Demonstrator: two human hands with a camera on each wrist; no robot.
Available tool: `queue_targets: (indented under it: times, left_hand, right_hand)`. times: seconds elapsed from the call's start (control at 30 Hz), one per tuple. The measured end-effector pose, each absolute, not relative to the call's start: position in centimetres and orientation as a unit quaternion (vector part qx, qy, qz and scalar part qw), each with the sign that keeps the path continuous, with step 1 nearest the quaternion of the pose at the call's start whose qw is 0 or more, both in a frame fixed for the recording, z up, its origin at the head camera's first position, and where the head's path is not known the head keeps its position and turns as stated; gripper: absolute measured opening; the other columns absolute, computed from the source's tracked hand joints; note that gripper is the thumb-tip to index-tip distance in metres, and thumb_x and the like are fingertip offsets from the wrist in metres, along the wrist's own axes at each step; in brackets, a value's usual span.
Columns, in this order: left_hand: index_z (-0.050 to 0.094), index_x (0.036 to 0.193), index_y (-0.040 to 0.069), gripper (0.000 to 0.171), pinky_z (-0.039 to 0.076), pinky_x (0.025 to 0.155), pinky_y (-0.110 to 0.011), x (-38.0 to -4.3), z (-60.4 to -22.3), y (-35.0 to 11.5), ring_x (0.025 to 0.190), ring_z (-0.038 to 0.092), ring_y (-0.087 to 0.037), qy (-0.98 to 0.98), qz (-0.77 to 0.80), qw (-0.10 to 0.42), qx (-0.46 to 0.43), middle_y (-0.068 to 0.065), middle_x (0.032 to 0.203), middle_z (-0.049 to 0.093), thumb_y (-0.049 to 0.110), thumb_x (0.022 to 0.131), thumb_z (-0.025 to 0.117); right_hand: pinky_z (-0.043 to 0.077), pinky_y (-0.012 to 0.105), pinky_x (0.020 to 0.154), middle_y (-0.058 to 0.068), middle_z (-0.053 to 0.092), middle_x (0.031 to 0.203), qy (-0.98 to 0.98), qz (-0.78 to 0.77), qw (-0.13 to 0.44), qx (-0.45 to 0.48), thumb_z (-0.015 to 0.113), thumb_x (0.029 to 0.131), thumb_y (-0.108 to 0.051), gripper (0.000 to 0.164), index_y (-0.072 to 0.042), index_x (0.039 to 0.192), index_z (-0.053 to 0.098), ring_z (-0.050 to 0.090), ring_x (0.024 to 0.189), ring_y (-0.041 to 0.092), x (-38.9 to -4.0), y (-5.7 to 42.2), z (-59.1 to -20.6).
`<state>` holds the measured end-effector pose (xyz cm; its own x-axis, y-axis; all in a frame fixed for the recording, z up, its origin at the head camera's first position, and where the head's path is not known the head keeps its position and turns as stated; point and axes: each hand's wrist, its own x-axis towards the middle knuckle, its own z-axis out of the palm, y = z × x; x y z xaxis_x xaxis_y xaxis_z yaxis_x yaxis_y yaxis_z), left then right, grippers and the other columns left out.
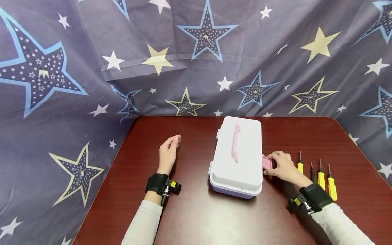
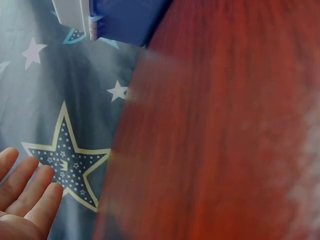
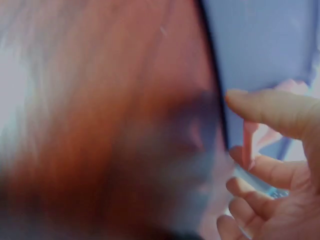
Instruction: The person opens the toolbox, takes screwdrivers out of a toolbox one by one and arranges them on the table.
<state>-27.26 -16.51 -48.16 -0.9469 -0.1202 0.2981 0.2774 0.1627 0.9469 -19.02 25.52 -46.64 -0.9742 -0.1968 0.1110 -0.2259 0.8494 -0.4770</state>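
Observation:
A toolbox with a white lid, a purple base and a pink carry handle stands on the table, its lid down. On its right side my right hand grips a pink latch between thumb and fingers. The right wrist view shows that latch sticking out from the purple wall, between the thumb and index finger. To the left of the toolbox, apart from it, my left hand holds nothing. Its fingers are loosely extended in the left wrist view.
Right of the right hand lie several screwdrivers, among them a yellow-handled one and a dark-handled one. The dark red wooden table backs onto a star-patterned cloth, which also hangs along both sides.

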Motion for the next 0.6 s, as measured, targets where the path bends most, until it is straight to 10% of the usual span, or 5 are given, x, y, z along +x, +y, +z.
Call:
queue_targets:
  times: [0.6]
  left_hand:
    - [0.063,0.118,-0.003,0.030,0.049,0.093,-0.034,-25.2,-43.7,-15.7,0.112,0.060,-0.027,-0.736,-0.658,0.147,-0.064,-0.019,0.118,0.064,0.016,0.100,0.049]
  right_hand:
    - [0.040,0.055,0.086,0.025,0.055,0.115,-0.948,0.279,0.012,0.153,0.081,0.075,-0.026,0.058,0.005,0.116,0.055,0.044,0.105,0.041,-19.2,24.9,-40.9]
